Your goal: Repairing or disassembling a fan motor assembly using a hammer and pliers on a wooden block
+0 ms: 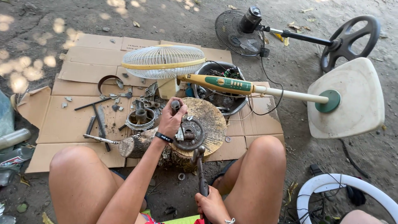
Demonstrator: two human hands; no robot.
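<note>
My left hand (171, 120) pins the motor part (188, 135) on the log (209, 120), right hand (212, 206) clenches the pliers (200, 170) beneath it, casing still unopened, stripped pieces (141, 118) beyond.

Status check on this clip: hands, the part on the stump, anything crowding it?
Left hand grips rod upright on round metal part. Right hand holds pliers clamped at its edge. Part sits on wood stump. White fan lies close behind.
</note>
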